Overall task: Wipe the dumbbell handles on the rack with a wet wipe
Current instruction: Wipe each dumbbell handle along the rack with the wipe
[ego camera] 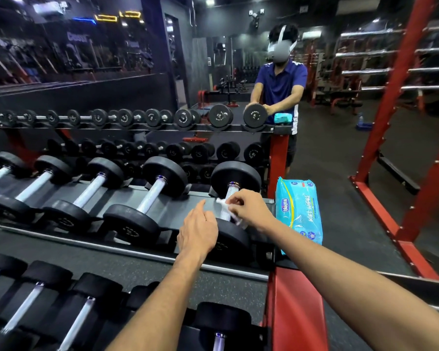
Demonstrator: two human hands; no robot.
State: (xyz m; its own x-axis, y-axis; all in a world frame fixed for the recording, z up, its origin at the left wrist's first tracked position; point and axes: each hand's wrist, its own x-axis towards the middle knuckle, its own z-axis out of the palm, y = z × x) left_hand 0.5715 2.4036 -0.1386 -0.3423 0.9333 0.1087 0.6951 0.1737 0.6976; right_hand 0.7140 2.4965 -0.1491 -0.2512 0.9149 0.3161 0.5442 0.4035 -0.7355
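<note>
While the right hand [249, 207] pinches the wet wipe [226, 206] on the rightmost dumbbell handle [229, 202], left hand [198, 230] open, it should wrap fully and twist

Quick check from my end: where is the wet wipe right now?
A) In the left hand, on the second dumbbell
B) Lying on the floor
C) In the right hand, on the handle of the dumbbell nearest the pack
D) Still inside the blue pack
C: the right hand pinches the white wipe against the handle of the rightmost dumbbell, beside the wipes pack; the left hand holds nothing.
</note>
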